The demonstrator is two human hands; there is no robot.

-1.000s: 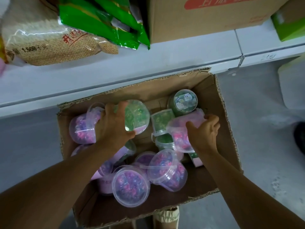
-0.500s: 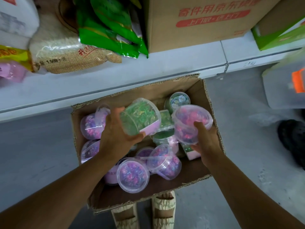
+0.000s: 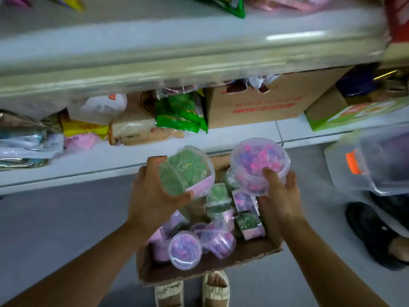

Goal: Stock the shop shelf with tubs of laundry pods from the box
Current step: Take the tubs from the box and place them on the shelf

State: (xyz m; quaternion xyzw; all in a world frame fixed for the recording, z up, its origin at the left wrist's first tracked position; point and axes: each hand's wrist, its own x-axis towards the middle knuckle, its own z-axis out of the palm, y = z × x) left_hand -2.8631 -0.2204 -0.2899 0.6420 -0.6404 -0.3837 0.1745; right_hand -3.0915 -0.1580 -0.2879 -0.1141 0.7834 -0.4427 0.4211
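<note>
Your left hand [image 3: 150, 191] gripped the green pod tub [image 3: 184, 171]; your right hand [image 3: 280, 196] curled under the pink-purple pod tub [image 3: 260, 165], both above the cardboard box [image 3: 199, 271].

Grey floor [image 3: 55, 229], white shelving [image 3: 177, 52]

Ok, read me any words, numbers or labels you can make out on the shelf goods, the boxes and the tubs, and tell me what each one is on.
"1.50": partly legible on the clear bag of pale grains; the rest is blurred.
Red print on the brown cardboard carton on the shelf: too blurred to read.
Red marks on the yellow packet: unreadable.
Orange label on the clear plastic bin: no legible text.
Pink labels on the tubs: no legible text.
</note>
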